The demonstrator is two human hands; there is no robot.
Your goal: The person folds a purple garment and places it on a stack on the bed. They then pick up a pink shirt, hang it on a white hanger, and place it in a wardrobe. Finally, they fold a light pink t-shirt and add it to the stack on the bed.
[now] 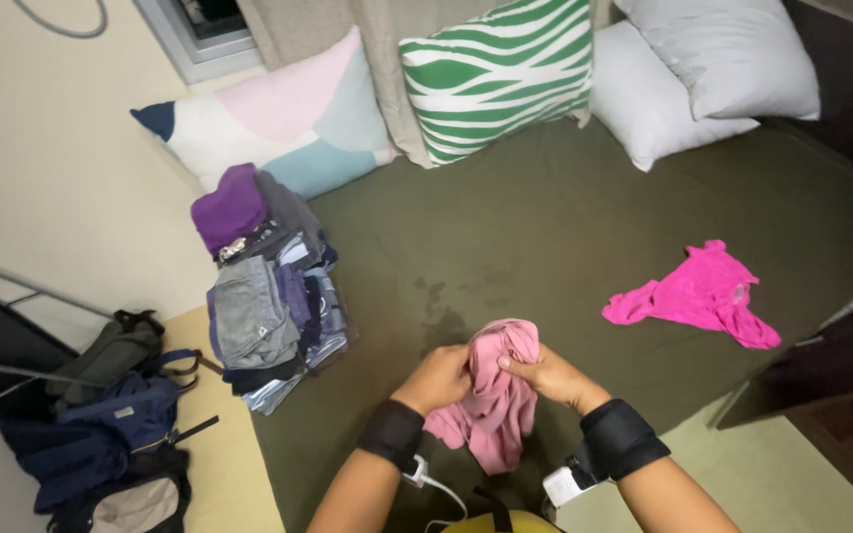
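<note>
The olive-green sheeted bed [565, 227] is carrying the work. On its left edge a stack of folded grey, blue and purple clothes [264, 286] is standing, seemingly done. To the right a bright pink crumpled garment [698, 294] is lying loose, seemingly still waiting. At the near edge the left hand [436, 379] and right hand [550, 376] are both clamping the dusty-pink soft garment [498, 400], bunched and unfolded.
</note>
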